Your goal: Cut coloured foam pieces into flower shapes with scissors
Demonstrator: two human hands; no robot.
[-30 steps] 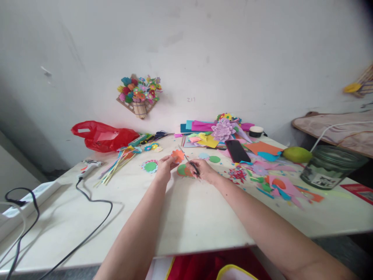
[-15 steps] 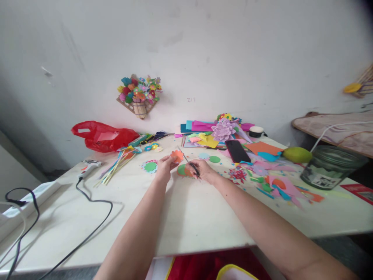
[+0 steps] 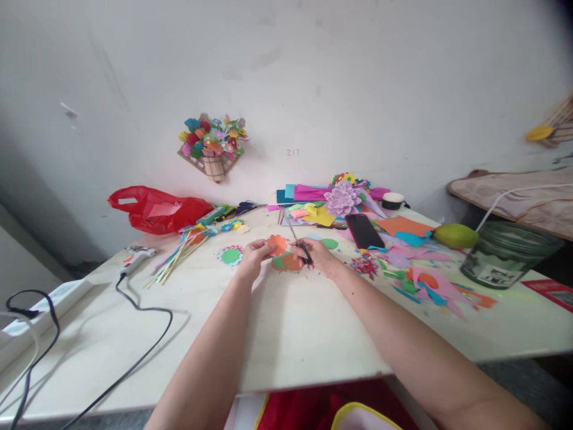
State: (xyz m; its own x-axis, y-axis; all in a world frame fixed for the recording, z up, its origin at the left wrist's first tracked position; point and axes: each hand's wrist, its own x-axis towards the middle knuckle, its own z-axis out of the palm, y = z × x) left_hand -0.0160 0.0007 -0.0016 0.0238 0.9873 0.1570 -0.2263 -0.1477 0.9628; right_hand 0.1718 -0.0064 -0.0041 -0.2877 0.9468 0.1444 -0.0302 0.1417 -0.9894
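Observation:
In the head view, my left hand [image 3: 255, 255] pinches the left edge of an orange scalloped flower cutout [image 3: 278, 244], held above the table. My right hand [image 3: 316, 255] is closed on a pair of scissors [image 3: 305, 252] with dark handles, its blades pointing up and away, just right of the cutout. Below the hands lie a green disc [image 3: 278, 263] and an orange disc [image 3: 293, 261], overlapping. A scalloped flower with a green centre [image 3: 231, 257] rests left of my left hand. Another green disc [image 3: 330, 243] lies beyond my right hand.
To the left are a hot glue gun [image 3: 139, 257] with its cord, thin sticks [image 3: 174, 263] and a red plastic bag [image 3: 161, 210]. A phone [image 3: 364, 231], coloured scraps [image 3: 432, 283], a green fruit [image 3: 456, 236] and a glass jar [image 3: 496, 257] stand or lie on the right.
The orange cutout has turned and shifted slightly right in my left hand. The scissors have moved right, apart from its edge, with my right hand.

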